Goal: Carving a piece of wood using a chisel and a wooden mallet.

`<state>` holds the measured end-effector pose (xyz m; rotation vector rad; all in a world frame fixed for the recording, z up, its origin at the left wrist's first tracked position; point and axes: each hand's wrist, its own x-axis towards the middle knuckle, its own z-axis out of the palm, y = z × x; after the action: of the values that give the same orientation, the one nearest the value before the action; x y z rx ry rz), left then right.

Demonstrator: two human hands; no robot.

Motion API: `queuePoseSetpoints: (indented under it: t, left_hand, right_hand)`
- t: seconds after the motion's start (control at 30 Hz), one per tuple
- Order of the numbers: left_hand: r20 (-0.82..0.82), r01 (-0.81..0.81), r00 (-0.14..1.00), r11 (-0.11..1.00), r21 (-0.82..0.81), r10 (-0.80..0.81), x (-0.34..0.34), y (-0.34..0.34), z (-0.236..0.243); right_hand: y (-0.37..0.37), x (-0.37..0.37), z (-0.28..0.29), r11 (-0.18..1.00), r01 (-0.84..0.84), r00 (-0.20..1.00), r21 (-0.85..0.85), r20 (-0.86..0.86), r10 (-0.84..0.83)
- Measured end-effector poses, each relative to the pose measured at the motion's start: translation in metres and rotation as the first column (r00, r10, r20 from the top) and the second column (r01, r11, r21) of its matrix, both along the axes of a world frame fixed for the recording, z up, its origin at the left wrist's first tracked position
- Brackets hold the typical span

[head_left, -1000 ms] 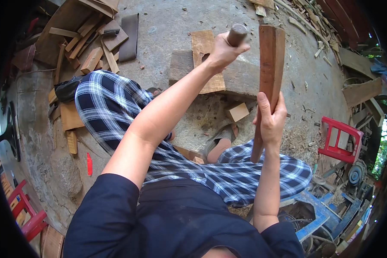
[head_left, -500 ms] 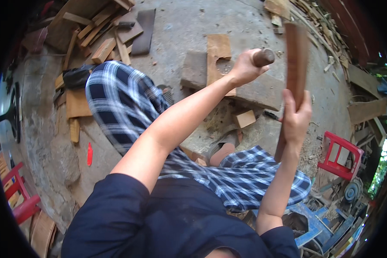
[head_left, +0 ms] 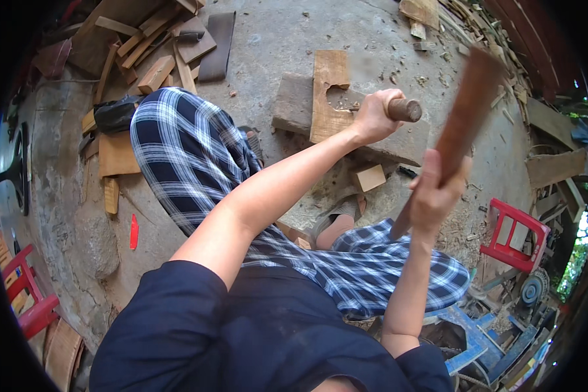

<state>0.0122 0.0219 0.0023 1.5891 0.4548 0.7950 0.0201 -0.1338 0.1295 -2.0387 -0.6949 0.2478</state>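
Note:
My left hand (head_left: 376, 119) is closed round the thick wooden handle of a chisel (head_left: 407, 110), whose thin blade points left toward a notch. That rounded notch is cut into the edge of a light brown board (head_left: 328, 68). Beneath the board lies a thick, weathered timber block (head_left: 293, 98). To the right, my right hand (head_left: 438, 189) grips a long reddish-brown wooden club (head_left: 472, 98), tilted and blurred by motion, apart from the chisel handle.
A small wood block (head_left: 369, 177) sits beside my foot (head_left: 338, 225). Stacked offcuts (head_left: 157, 73) lie at far left, with wood scraps along the right. A red plastic stool (head_left: 515, 235) and a blue metal machine (head_left: 480, 340) stand at right.
The club has tipped over to the right at its upper end, and my right hand has shifted slightly left and down. My left hand has lowered a little, with the chisel handle more side-on.

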Motion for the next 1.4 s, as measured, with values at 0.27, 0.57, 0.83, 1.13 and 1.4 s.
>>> queuePoseSetpoints:
  t: [0.27,0.57,0.83,1.13,1.4]
  left_hand:
    - [-0.031,0.094,0.996,0.965,0.243,-0.089,-0.027,-0.038,-0.024]
    - [-0.003,0.043,0.999,0.999,-0.031,-0.043,-0.019,0.011,0.002]
    - [-0.028,0.035,0.999,0.942,-0.335,-0.047,-0.017,0.059,0.011]
    - [-0.01,0.043,0.999,0.948,-0.314,-0.049,-0.018,0.047,0.004]
    - [0.069,0.12,0.992,0.946,-0.301,-0.104,-0.022,0.031,0.001]
  right_hand:
    - [-0.016,0.001,-0.017,0.991,-0.007,0.981,-0.132,-0.192,-0.019]
    - [-0.025,-0.007,-0.022,1.0,0.005,0.964,-0.02,-0.266,-0.01]
    - [-0.02,-0.009,-0.021,0.998,-0.013,0.952,0.054,-0.305,0.029]
    - [0.004,-0.012,0.018,0.949,-0.048,0.967,0.311,-0.225,0.123]
    - [0.025,0.0,-0.01,0.957,-0.167,0.953,-0.238,0.211,0.219]
